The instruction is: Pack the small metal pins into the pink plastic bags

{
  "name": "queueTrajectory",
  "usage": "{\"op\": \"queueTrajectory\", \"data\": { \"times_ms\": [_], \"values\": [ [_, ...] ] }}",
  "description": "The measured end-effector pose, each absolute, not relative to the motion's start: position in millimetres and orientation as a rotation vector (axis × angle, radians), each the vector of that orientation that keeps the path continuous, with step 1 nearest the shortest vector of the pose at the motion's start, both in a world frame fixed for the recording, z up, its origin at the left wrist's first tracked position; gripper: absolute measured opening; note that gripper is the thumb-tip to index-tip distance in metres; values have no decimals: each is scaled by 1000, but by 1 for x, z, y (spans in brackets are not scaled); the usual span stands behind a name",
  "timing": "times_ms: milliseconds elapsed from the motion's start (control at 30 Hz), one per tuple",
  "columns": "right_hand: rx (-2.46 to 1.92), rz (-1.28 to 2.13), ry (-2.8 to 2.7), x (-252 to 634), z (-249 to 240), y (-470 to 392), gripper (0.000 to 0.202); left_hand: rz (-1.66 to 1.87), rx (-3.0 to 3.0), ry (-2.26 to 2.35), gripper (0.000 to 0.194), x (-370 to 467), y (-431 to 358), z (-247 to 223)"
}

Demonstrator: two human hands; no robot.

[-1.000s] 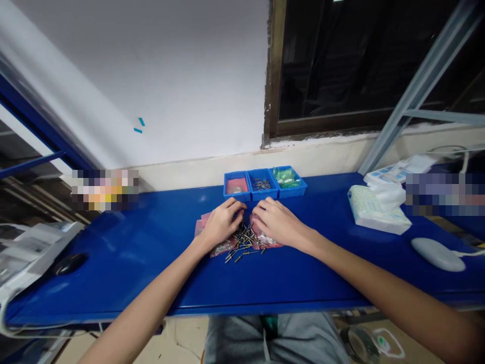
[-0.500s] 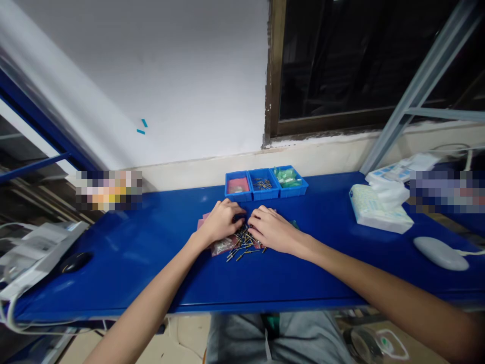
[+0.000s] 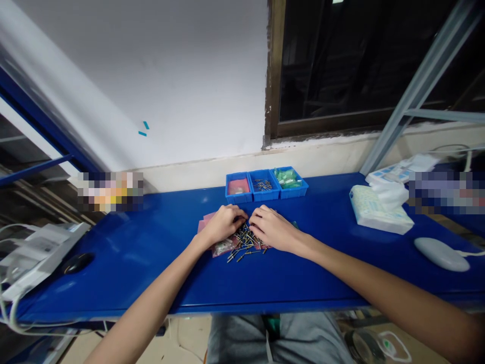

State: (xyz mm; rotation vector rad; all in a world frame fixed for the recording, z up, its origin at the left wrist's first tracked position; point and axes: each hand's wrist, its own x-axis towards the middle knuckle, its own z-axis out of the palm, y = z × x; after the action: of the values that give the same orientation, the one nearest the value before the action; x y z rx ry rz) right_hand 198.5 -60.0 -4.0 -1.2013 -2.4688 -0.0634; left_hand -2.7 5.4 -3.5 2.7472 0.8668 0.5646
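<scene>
A loose pile of pop rivets (image 3: 245, 241) lies on the blue table between my two hands. Over its left side my left hand (image 3: 226, 223) is bent, thumb and fingers drawn together at the far edge. My right hand (image 3: 273, 228) curls over the right side, fingertips pointing into the pile. Both hands look closed, but what their fingertips hold is hidden. Under and beside the left hand are pinkish plastic bags (image 3: 223, 246), one with pale small parts inside. A bit of green (image 3: 294, 224) shows behind my right hand.
Beyond the hands stand three joined blue bins: one with a pink bag (image 3: 238, 186), one with rivets (image 3: 262, 185), one with green bags (image 3: 287, 178). To the right are a tissue pack (image 3: 379, 212) and a white mouse-like device (image 3: 441, 254); a black mouse (image 3: 78, 263) lies left.
My left hand has lowered slightly, and its fingers have moved a little right, closer to my right hand. The right hand and the pile look nearly the same.
</scene>
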Motion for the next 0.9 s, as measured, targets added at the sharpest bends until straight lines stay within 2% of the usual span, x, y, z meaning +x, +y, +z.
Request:
{"op": "queueTrajectory", "data": {
  "times_ms": [400, 900],
  "values": [
    [-1282, -143, -2299, 200, -6, -54, 20, 977, 2558, 735, 19, 3, -3, 2],
    [-1230, 29, -2201, 201, -10, -48, 16, 1027, 2295, 709, 16, 7, -5, -3]
  ]
}}
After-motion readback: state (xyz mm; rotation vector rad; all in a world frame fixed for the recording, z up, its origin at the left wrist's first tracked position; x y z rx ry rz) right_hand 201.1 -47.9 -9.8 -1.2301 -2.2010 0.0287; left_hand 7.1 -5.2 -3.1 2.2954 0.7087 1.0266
